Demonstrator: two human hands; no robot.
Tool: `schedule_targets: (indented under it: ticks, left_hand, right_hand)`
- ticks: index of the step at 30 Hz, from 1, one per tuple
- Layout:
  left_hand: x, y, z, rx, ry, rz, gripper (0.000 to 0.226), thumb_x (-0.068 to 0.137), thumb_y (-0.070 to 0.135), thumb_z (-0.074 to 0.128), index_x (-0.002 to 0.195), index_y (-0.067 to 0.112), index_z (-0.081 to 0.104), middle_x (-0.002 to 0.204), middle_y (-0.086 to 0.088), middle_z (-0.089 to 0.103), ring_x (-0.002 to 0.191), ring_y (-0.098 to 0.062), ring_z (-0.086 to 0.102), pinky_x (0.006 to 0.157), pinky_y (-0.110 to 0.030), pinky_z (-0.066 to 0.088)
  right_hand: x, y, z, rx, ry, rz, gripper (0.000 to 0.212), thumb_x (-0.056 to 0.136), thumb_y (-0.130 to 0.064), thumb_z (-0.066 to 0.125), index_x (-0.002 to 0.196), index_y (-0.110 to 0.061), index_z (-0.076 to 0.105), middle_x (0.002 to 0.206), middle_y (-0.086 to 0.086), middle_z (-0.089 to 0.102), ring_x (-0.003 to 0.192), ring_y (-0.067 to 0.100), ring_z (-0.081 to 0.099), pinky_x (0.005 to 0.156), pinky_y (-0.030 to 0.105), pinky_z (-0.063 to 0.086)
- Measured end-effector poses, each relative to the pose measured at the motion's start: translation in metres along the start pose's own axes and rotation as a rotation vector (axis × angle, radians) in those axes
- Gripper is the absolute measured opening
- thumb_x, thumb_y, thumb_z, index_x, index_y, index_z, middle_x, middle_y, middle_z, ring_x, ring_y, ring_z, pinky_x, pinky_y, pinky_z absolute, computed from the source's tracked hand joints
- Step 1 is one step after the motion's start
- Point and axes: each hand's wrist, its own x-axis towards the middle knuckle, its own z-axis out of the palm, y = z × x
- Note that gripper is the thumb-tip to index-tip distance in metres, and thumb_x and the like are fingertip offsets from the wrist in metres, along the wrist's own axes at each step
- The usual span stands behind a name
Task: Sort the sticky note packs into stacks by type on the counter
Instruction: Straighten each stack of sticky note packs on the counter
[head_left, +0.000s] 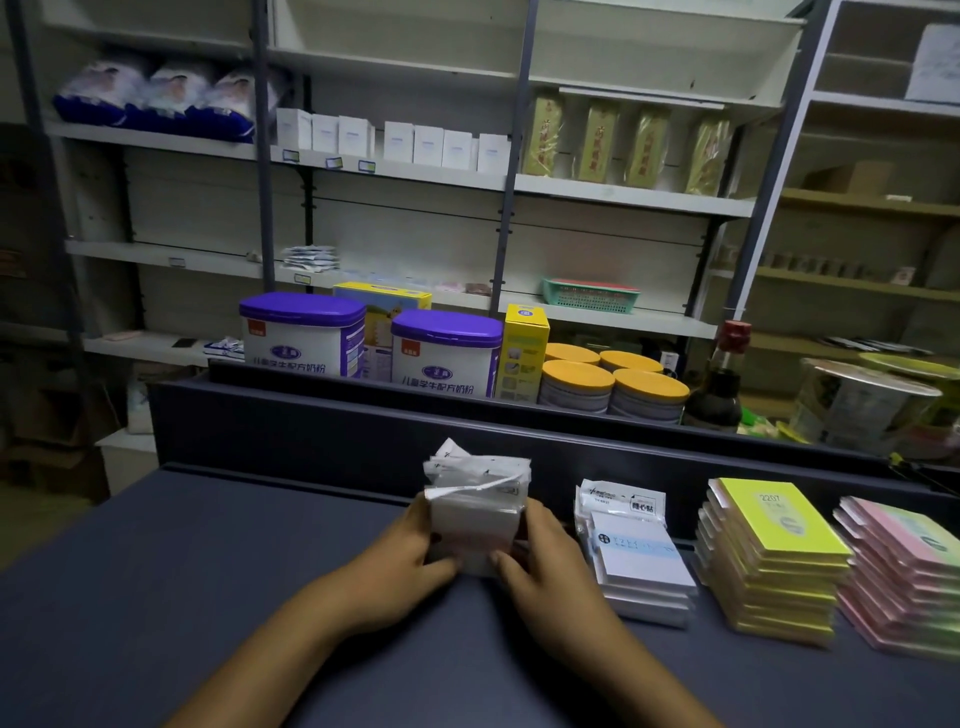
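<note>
Both hands clamp one stack from either side: left hand (402, 545) w/ fingers curled round its left edge, right hand (540, 551) w/ thumb on the near face and fingers wrapped round the right edge. Between them sits the stack of white sticky note packs (475, 512) in clear wrappers, resting on the dark surface (182, 571) near its middle, just in front of the raised back ledge. The loose flaps on top stick up uneven. Judging by the two-sided squeeze, the person is prob. squaring the packs so edges line up and the slippery wrappers don't slide off each other.

To the right, three more piles stand in a row, each a diff. type: white packs w/ blue label (636, 556) just beside the right hand, then yellow-green packs (774, 561), then pink packs (904, 566) at the far right, partly cut by the frame edge. Piles are close but apart, which keeps types separate. No loose packs visible elsewhere on the surface, so sorting looks almost done.

Beyond the ledge: two purple-lidded milk powder tins (447, 353), yellow box (522, 353), orange-lidded tins (613, 389), dark sauce bottle (719, 384). Behind them, store shelves (623, 192) w/ white boxes, blue bags, a green basket.
</note>
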Motion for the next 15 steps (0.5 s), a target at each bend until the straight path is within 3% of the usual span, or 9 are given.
schedule_targets:
  ticks: [3,6,8,11,15]
  left_hand:
    - [0.0007,0.0011,-0.0029,-0.037,0.025,-0.011,0.059,0.088,0.014,0.058,0.141,0.029,0.038,0.142,0.016,0.047,0.131,0.006,0.043,0.11,-0.013,0.032]
    - [0.0013,0.0026,-0.006,-0.095,0.071,-0.02,0.049,0.093,0.01,0.058,0.136,0.031,0.047,0.137,0.019,0.054,0.128,0.006,0.047,0.108,-0.016,0.036]
    - [0.0012,0.002,-0.0062,-0.058,0.065,-0.026,0.046,0.094,0.017,0.057,0.133,0.039,0.048,0.136,0.02,0.054,0.127,0.006,0.047,0.108,-0.017,0.036]
    - [0.0021,-0.0012,-0.0052,0.066,0.042,-0.056,0.04,0.084,0.043,0.052,0.121,0.057,0.043,0.136,0.02,0.051,0.129,0.003,0.045,0.111,-0.021,0.035]
    - [0.0009,-0.0001,-0.0068,-0.014,0.07,-0.101,0.048,0.075,0.048,0.055,0.123,0.043,0.05,0.131,0.009,0.047,0.127,-0.005,0.046,0.113,-0.028,0.035]
  right_hand:
    - [0.0001,-0.002,-0.0006,0.013,0.02,-0.004,0.056,0.087,-0.007,0.061,0.137,-0.029,0.049,0.129,-0.016,0.053,0.124,0.001,0.049,0.108,0.031,0.042]
    - [0.0014,-0.0013,-0.0024,0.039,0.086,0.007,0.062,0.082,0.002,0.061,0.136,-0.027,0.052,0.127,-0.015,0.058,0.12,-0.003,0.053,0.104,0.021,0.044]
    - [0.002,-0.0004,-0.0022,0.051,0.094,0.036,0.059,0.082,0.001,0.062,0.134,-0.026,0.053,0.126,-0.013,0.061,0.117,-0.005,0.056,0.102,0.018,0.046]
    - [0.0004,-0.0013,-0.0002,0.005,0.052,0.05,0.052,0.082,-0.01,0.061,0.131,-0.028,0.053,0.126,-0.016,0.06,0.121,0.002,0.055,0.105,0.032,0.046]
    - [0.0003,-0.0018,-0.0022,0.005,0.066,0.038,0.052,0.084,-0.011,0.064,0.131,-0.031,0.053,0.124,-0.016,0.059,0.119,0.0,0.055,0.104,0.029,0.046]
